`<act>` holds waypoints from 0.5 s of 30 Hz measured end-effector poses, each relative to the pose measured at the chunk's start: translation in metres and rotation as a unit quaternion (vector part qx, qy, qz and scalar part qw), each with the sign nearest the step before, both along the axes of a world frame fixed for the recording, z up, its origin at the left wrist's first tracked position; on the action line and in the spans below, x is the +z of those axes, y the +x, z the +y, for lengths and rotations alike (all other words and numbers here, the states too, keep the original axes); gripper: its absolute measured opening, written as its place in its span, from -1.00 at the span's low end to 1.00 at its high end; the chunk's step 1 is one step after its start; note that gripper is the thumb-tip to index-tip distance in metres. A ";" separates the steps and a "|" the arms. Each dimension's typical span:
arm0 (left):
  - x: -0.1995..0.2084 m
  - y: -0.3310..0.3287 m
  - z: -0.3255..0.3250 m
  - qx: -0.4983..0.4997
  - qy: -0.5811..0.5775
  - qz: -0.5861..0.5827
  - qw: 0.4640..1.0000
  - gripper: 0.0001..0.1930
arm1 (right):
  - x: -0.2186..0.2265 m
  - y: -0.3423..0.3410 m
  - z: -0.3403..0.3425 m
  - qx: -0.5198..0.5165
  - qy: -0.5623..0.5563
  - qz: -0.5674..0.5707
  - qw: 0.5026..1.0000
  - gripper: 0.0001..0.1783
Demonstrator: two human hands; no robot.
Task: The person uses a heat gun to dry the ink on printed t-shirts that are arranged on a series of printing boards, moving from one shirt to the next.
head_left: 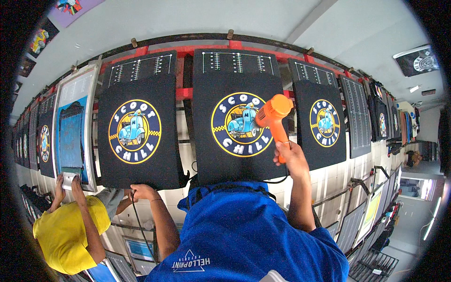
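Note:
My right hand (292, 157) grips the handle of an orange hot-air blower (276, 113). Its nozzle points left at a round scooter print (237, 123) on the black shirt (221, 171) in the middle, overlapping the print's right side. This shirt is stretched over a flat printing board (263, 63). On the left, near the lower edge of another printed black shirt (141, 174), my left hand (143, 192) is closed on a black cord (140, 218) that hangs down from its fingers. A third printed shirt (307, 150) lies on the board at right.
A co-worker in a yellow shirt (70, 235) holds a framed printing screen (91, 174) at left with both hands. Boards stand along a red rack (188, 93) with a dark rail (188, 37). More boards and frames (369, 216) line the lower right.

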State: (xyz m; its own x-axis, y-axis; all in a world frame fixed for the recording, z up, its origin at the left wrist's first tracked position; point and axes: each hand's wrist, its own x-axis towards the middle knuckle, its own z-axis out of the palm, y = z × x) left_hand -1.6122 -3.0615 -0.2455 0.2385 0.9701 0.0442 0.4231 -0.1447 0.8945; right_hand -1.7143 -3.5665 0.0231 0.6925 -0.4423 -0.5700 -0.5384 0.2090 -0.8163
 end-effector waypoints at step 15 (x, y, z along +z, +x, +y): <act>0.034 0.002 -0.030 -0.015 0.095 -0.001 0.995 -0.55 | 0.000 0.014 0.019 0.051 -0.031 -0.015 0.998 -0.68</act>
